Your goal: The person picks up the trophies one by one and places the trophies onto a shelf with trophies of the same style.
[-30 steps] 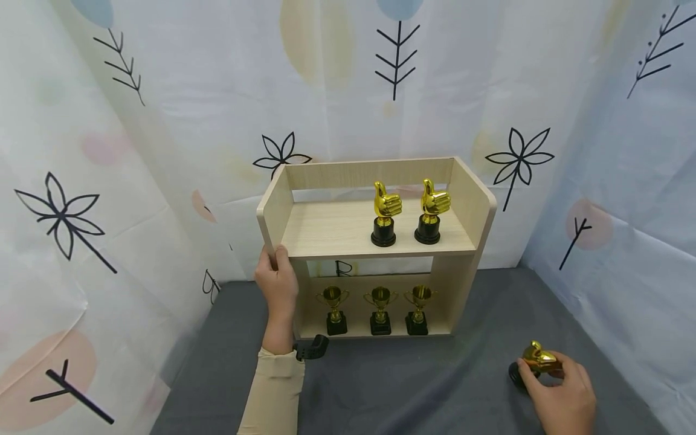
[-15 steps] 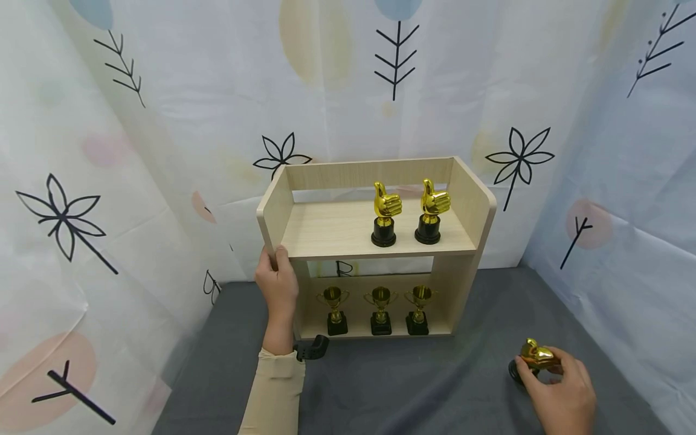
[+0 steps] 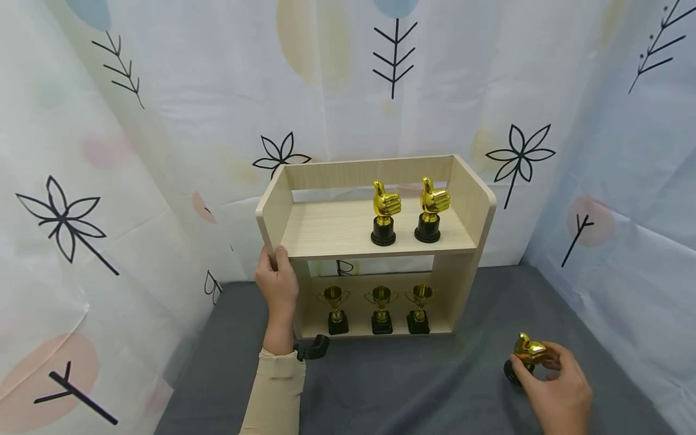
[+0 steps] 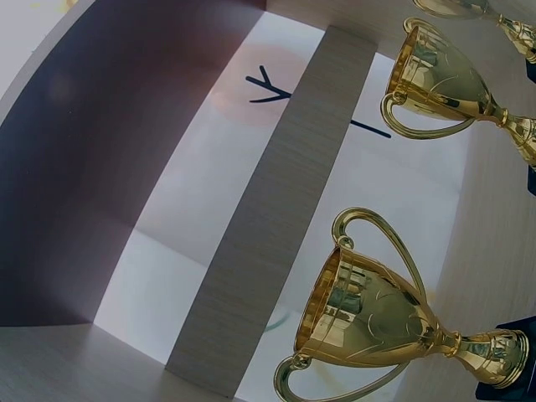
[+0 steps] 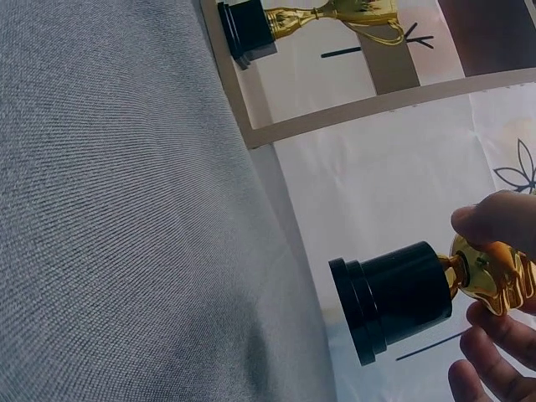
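Observation:
My left hand (image 3: 277, 287) grips the left side panel of a light wooden two-tier shelf (image 3: 326, 253), thumb in front. At the lower right, my right hand (image 3: 562, 386) pinches a gold thumbs-up trophy (image 3: 528, 349) by its gold part. Its round black base (image 5: 394, 297) shows uncovered in the right wrist view, with the thumb and fingers around the gold top. Two matching thumbs-up trophies (image 3: 385, 208) stand upright on the right half of the upper tier. Three gold cup trophies (image 3: 382, 305) on black bases stand in a row on the lower tier.
A dark grey cloth (image 3: 380, 386) covers the table under the shelf. Behind and at both sides hang white patterned curtains (image 3: 206, 78). The shelf's right side panel (image 3: 475, 193) stands between the right hand and the upper trophies.
My right hand has moved slightly left and away from me, bringing the thumbs-up trophy with it. My left hand keeps its grip on the shelf, which stays in place.

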